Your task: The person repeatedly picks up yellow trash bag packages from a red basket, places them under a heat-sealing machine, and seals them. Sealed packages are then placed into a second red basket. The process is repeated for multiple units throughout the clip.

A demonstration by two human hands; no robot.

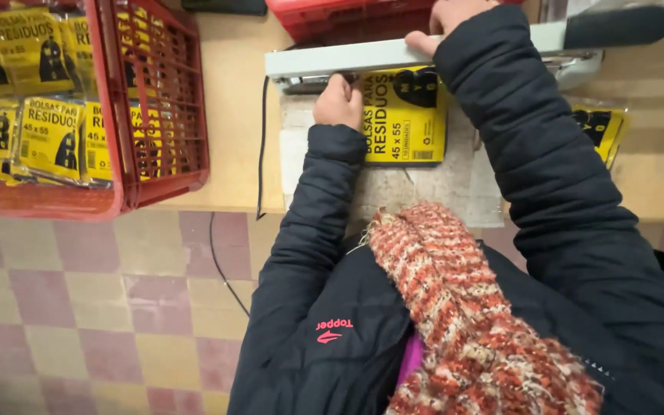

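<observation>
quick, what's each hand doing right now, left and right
Left hand: closed on the top edge of the yellow packet, holding it under the sealer arm.
Right hand: pressing down on the sealer arm, fingers partly out of view.

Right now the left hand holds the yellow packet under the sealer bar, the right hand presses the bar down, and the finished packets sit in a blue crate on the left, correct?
Not quite: the head view shows the crate is red, not blue. The rest stands: the left hand holds the yellow packet under the sealer bar, and the right hand presses it down.
</observation>
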